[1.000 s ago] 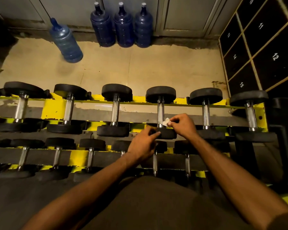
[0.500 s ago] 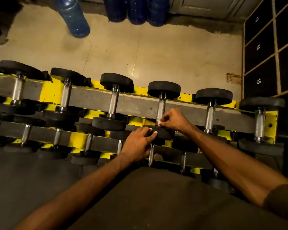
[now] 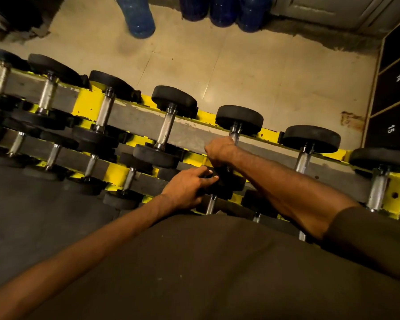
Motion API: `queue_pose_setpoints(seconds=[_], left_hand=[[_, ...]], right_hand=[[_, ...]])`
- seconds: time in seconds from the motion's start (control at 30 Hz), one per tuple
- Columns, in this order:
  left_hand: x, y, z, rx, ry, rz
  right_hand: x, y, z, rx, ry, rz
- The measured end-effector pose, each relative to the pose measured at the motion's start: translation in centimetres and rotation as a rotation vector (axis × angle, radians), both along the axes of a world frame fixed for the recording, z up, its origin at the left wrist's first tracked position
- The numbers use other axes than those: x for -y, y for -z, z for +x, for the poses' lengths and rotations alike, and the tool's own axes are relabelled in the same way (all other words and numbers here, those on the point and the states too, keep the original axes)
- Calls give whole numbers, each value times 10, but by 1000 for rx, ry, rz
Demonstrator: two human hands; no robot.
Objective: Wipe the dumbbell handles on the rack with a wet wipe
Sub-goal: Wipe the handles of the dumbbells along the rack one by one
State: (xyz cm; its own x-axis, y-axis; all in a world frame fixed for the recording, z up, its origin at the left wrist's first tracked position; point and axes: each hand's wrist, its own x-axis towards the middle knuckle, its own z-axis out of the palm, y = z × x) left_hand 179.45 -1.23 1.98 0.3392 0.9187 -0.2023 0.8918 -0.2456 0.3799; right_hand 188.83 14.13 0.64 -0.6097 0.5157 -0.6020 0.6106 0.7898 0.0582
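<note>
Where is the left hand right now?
Head view, near the middle: the left hand rests on the near black end of the dumbbell that the right hand grips, on the yellow rack.

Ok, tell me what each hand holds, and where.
Right hand grips the dumbbell by its metal handle; no wipe shows. Left hand rests its fingers on the near head.
</note>
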Motion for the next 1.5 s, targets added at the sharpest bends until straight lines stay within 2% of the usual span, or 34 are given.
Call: queue_pose_setpoints(seconds=[0.07, 0.17, 0.23, 0.37, 0.53, 0.67, 0.8, 0.9, 1.13, 1.23, 1.3, 1.37, 1.5], left_hand=[[-2, 0, 1, -20, 35, 18], [-8, -1, -3, -40, 43, 51], [-8, -2, -7, -45, 58, 64], [-7, 0, -11, -16, 71, 89], [-10, 1, -12, -10, 70, 62], [-9, 2, -10, -14, 78, 40], [-4, 1, -11, -2, 87, 41], [-5, 0, -10, 3, 80, 44], [0, 4, -8, 16, 55, 31], [1, 4, -8, 25, 41, 28], [2, 4, -9, 33, 38, 25], [3, 4, -9, 46, 46, 24], [-3, 2, -6, 42, 64, 29]], right_hand=[[-7, -5, 7, -58, 1, -66], [-9, -9, 22, -259, 106, -213], [-3, -8, 40, -404, 264, -319], [14, 5, 88, -670, 695, -376], [31, 33, 107, -799, 1132, -439], [30, 43, 96, -747, 1323, -545], [25, 38, 88, -567, 1295, -711], [22, 32, 85, -514, 1267, -685], [28, 34, 97, -570, 1229, -670], [34, 33, 106, -687, 1278, -635], [39, 31, 107, -759, 1267, -582], [43, 30, 105, -787, 1168, -495], [39, 26, 94, -821, 906, -182]])
